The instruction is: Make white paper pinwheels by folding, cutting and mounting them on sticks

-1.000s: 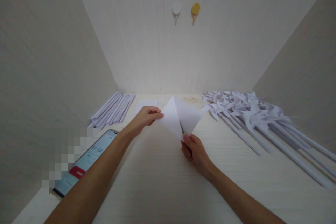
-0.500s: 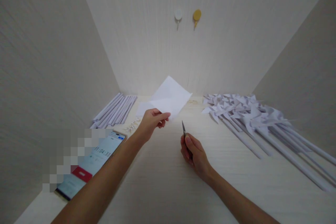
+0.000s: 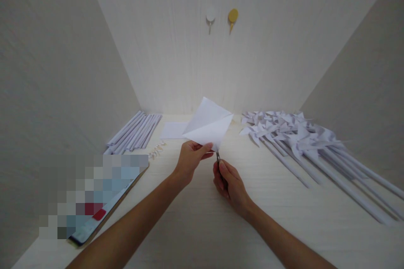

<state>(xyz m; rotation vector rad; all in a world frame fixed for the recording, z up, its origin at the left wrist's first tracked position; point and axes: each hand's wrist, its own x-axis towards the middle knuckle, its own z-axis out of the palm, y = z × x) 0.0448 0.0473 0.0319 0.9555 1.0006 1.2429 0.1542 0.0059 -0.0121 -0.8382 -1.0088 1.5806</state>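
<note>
My left hand (image 3: 189, 159) pinches the near corner of a square white sheet of paper (image 3: 210, 124) between thumb and fingers. The sheet is held up with a corner toward me, and a diagonal crease runs across it. My right hand (image 3: 232, 185) is closed around a small pair of scissors (image 3: 218, 156), whose handles are mostly hidden in the fingers. The blades point away from me and meet the paper's near corner, just right of my left thumb. Behind the held sheet, more white paper (image 3: 173, 130) lies flat on the table.
Rolled white paper sticks (image 3: 135, 132) lie at the back left, with small pale pieces (image 3: 157, 150) before them. A partly blurred phone (image 3: 109, 210) rests at left. Paper pinwheels (image 3: 303, 138) on sticks are piled at right. Two hooks (image 3: 233, 16) hang on the back wall.
My left hand has brought the sheet slightly right and nearer, turning it so its crease shows. The scissors, apart from the paper before, are now at its corner.
</note>
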